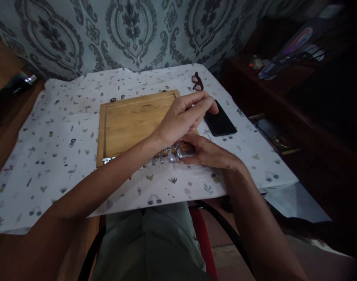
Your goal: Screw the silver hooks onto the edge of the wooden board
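A framed wooden board (128, 125) lies on the cloth-covered table. Several shiny clips (170, 155) are lined up along its near edge, toward the right. My right hand (207, 152) grips the board's near right corner, thumb below and fingers above, close beside the last clips. My left hand (186, 115) reaches over the board's right side, its fingers curled together near the left edge of a black phone (221, 121). Whatever those fingers may hold is hidden. My left forearm covers part of the near edge.
Dark-rimmed glasses (197, 82) rest at the back of the patterned white tablecloth (70, 128). A patterned wall (131, 31) rises behind. To the right stands a dark brown piece of furniture (240, 74) with items on it.
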The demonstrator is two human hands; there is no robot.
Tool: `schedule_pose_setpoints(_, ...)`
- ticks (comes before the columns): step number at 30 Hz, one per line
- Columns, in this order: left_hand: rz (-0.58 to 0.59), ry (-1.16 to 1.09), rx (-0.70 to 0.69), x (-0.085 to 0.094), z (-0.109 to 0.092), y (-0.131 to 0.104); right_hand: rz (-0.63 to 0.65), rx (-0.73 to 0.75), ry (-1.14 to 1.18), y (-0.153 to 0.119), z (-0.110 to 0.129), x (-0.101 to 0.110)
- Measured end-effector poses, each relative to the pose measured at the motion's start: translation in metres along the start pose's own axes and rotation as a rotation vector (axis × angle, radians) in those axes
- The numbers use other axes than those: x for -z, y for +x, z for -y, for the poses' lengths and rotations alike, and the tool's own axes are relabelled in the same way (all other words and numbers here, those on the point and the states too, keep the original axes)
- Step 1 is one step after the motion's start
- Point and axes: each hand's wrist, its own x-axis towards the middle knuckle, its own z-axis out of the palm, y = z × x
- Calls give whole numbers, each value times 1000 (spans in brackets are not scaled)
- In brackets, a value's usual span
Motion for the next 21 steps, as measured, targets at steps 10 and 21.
schedule_pose_setpoints(10,-46,27,31,3,0,0,2,-53,129,-3,0,-4)
schedule_pose_setpoints(21,192,26,-4,8,0,2,-34,-21,102,-2,2,-4)
